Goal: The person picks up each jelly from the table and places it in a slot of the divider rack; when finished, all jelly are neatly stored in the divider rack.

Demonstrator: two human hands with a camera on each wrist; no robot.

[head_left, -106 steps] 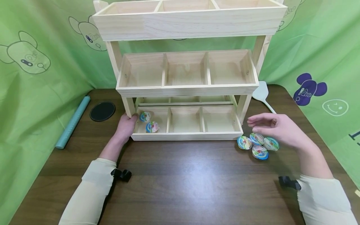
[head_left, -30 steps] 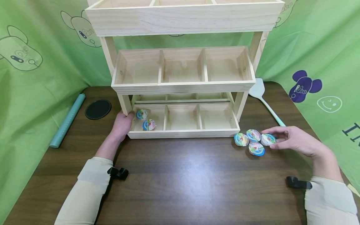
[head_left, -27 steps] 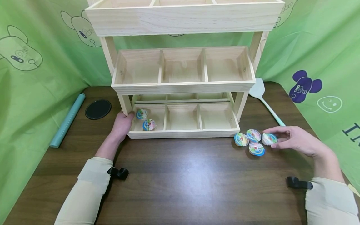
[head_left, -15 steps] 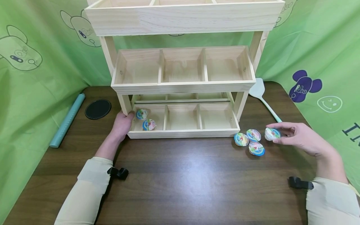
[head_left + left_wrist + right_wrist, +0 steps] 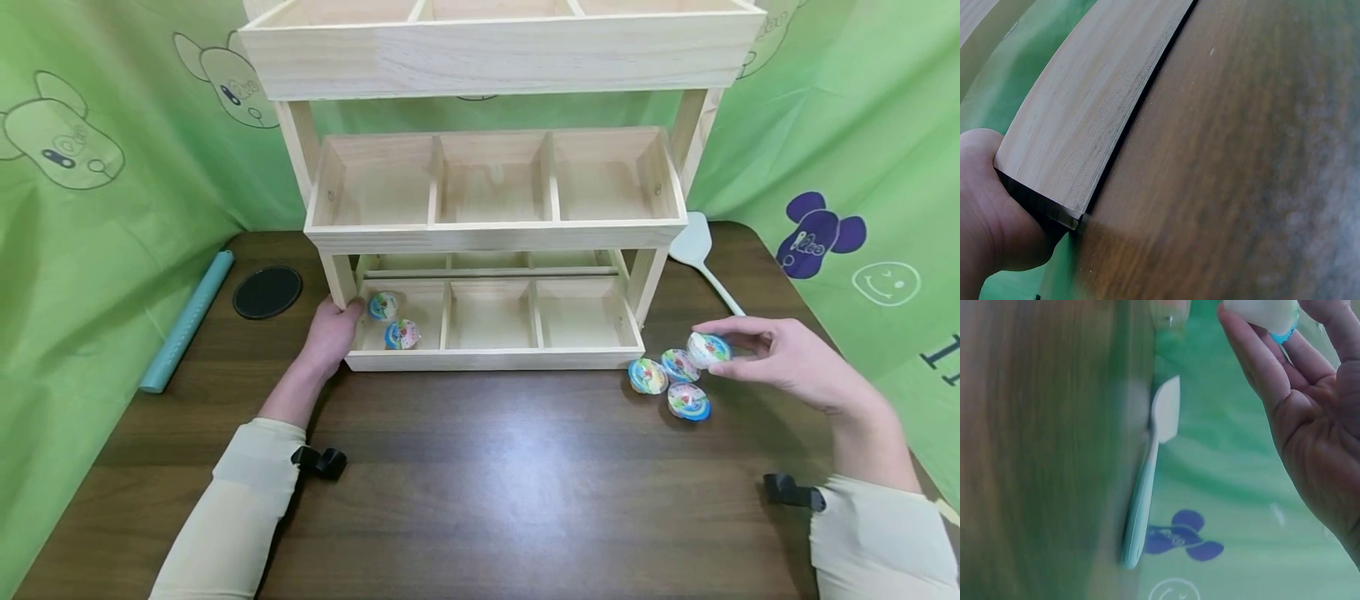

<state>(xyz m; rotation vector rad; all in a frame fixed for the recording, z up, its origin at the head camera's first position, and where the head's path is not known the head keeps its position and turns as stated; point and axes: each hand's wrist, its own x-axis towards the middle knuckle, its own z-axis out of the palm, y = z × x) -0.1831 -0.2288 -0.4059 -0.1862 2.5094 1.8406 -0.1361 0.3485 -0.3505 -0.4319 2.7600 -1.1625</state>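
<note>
My right hand (image 5: 795, 358) pinches a small jelly cup (image 5: 708, 349) with a printed lid between thumb and fingers, raised a little above the table. In the right wrist view the pale underside of this jelly cup (image 5: 1266, 314) shows at the fingertips. Three similar jelly cups (image 5: 687, 401) lie close together on the table, just below and left of it. My left hand (image 5: 330, 337) grips the left end of the wooden shelf's bottom tray (image 5: 495, 361), its fingers mostly hidden behind the wood. Two more jelly cups (image 5: 402, 334) sit in that tray's left compartment.
The tiered wooden shelf (image 5: 495, 237) stands at the back, with three-compartment trays. A white-headed spatula (image 5: 692, 242) lies to its right. On the left are a round black disc (image 5: 267, 292) and a blue-green rod (image 5: 187, 323). Green printed cloth (image 5: 862, 150) surrounds the table (image 5: 480, 492).
My right hand, empty at first, has taken one jelly cup from the group, lifted it away rightward and brought it back left over the others. My left hand has stayed on the shelf.
</note>
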